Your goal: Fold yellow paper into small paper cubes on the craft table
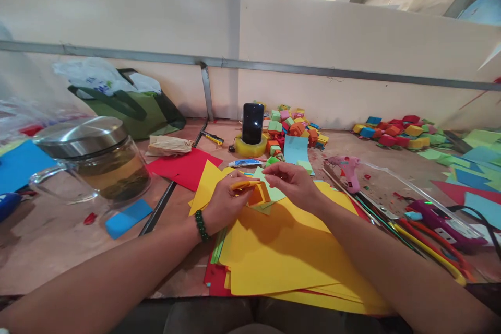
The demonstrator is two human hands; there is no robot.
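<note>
My left hand (227, 197), with a dark green bead bracelet at the wrist, is closed on a folded orange paper piece (258, 195) shaped like a small open box. Just right of it, my right hand (293, 182) has its thumb and fingertips drawn together near the paper's edge. Whether anything sits between those fingertips is too small to make out. Beneath both hands lies a stack of yellow paper sheets (289, 261), with red, green and orange edges showing under it. Pale green paper pieces (276, 193) rest on the stack behind the orange paper.
A glass teapot (117, 167) stands at left, near a green bag (133, 109). A phone (252, 124) leans upright on a tape roll (250, 147). Paper cubes (297, 128) are heaped behind. At right lie a pink glue gun (350, 172), scissors (387, 212) and a purple power strip (446, 224).
</note>
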